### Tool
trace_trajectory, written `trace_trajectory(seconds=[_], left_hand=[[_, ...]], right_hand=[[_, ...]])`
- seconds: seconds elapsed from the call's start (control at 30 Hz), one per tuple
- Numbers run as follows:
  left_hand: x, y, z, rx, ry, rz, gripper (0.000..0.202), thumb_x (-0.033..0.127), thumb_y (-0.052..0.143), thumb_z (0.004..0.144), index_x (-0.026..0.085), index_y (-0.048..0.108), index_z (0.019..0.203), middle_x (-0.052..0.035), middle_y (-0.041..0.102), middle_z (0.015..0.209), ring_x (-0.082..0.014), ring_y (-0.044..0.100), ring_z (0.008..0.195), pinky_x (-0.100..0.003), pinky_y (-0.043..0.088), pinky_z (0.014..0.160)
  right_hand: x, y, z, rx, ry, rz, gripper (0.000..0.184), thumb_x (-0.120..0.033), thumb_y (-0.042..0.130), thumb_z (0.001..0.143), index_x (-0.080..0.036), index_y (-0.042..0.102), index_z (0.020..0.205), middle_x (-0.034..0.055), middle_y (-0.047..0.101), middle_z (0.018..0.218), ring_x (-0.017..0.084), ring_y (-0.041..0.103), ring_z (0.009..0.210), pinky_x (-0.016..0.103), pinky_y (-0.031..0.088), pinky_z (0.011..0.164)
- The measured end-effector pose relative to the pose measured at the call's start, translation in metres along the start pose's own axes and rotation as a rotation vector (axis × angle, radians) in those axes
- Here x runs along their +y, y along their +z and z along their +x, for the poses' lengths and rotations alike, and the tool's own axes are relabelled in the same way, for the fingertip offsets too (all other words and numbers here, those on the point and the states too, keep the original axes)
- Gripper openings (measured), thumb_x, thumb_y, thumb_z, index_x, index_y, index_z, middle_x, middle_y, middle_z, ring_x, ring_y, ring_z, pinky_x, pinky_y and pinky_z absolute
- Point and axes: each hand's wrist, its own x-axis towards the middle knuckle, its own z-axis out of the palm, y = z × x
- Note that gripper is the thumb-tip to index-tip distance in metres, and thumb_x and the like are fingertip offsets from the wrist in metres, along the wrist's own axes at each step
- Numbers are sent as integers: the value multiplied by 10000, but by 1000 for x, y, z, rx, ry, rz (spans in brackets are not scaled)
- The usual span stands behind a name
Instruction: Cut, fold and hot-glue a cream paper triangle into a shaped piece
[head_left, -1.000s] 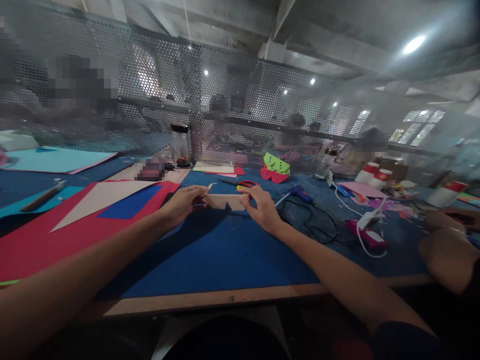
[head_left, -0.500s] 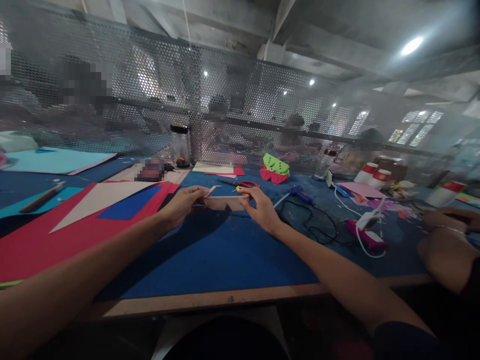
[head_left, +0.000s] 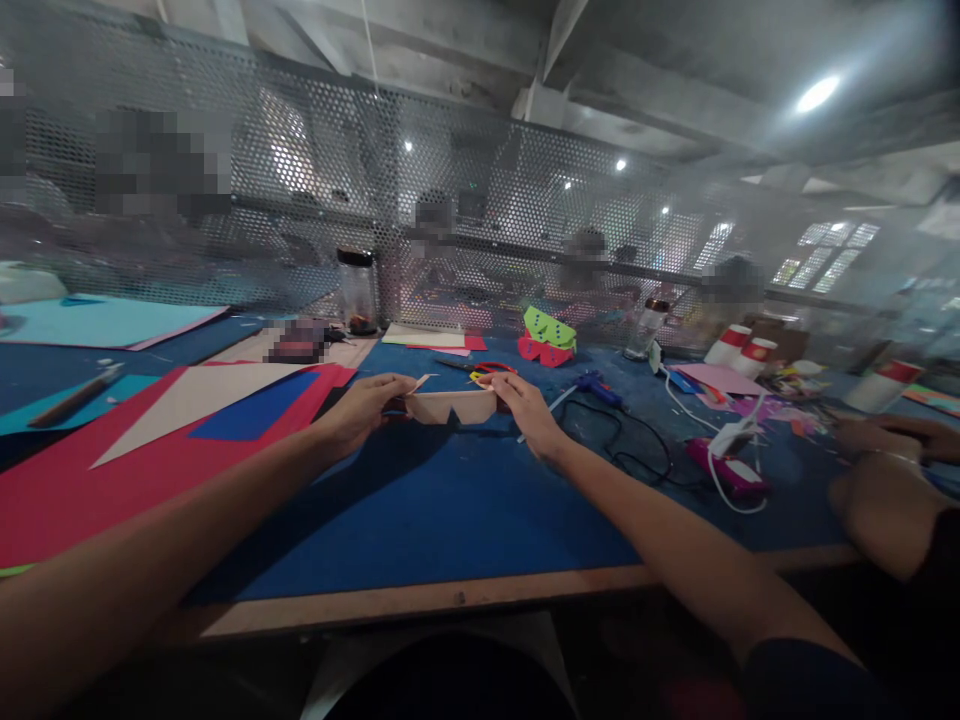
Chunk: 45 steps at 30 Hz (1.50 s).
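Between my hands, above the blue table (head_left: 420, 520), is a cream paper pair of glasses (head_left: 451, 408) with a notch at the middle of its lower edge. My left hand (head_left: 373, 405) pinches its left end, where a folded strip sticks up. The right end is pinched by the fingers of my right hand (head_left: 521, 405). Just behind lie orange-handled scissors (head_left: 499, 368), partly hidden by my right fingers. Farther back stand finished-looking paper glasses, one green (head_left: 551, 328) and one red (head_left: 546, 350).
A blue glue gun (head_left: 600, 388) with a black cord lies right of my hand, and a magenta power strip (head_left: 727, 468) beyond it. Red card sheets (head_left: 165, 480) and a knife (head_left: 75, 400) lie left. A co-worker's hand (head_left: 874, 440) rests at far right. Jars (head_left: 358, 290) stand behind.
The paper glasses have tilted so their front faces me more and the notch shows fully. My right fingers have shifted to the right end, uncovering more of the front.
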Motion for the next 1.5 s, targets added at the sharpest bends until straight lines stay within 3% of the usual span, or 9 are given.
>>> trace_trajectory(seconds=[0.13,0.33,0.53,0.73,0.97,1.23,1.5], left_hand=[[-3,-1,2,-5,-3,-4,288,457,877,696,212,774,808,-53,755,872,-213,674,804,-301,549,732],[-5,-2,2,-23,-5,7,286,469,886,687,225,788,800,-58,758,900,-208,666,804,-294,552,728],[-7,-2,2,-44,3,25,306,473,874,718,207,798,849,-55,746,903,-196,668,818,-287,545,739],[-8,-2,2,-60,3,36,355,491,875,719,184,793,879,-56,746,919,-196,674,835,-304,555,758],[-8,-2,3,-67,1,50,365,520,864,725,191,787,864,-53,754,902,-214,688,873,-320,552,778],[-7,-1,1,-57,5,55,325,489,853,719,202,790,857,-55,750,894,-216,685,859,-315,560,755],[-7,0,2,-52,0,50,297,467,857,713,207,785,837,-41,729,868,-197,665,814,-317,557,747]], right_hand=[[2,-2,1,-15,123,137,419,-609,677,908,-261,738,1132,44,774,1067,202,714,899,321,590,776],[1,-5,2,-16,245,299,436,-577,753,855,-263,709,1155,39,779,1007,201,721,877,310,577,731],[7,-5,5,30,329,401,426,-452,825,812,-270,693,1174,-1,770,929,152,678,751,252,505,627],[10,-6,7,49,384,446,345,-459,898,747,-209,735,921,15,755,883,121,612,716,219,433,584],[7,-4,7,7,422,509,389,-409,962,683,-212,782,966,16,758,892,113,564,699,218,392,566],[5,-5,6,-21,429,560,371,-349,941,725,-198,810,1038,19,762,922,96,543,688,210,348,551],[8,-6,7,-5,451,559,237,-321,880,823,-213,818,1024,37,787,970,125,609,737,216,420,577]])
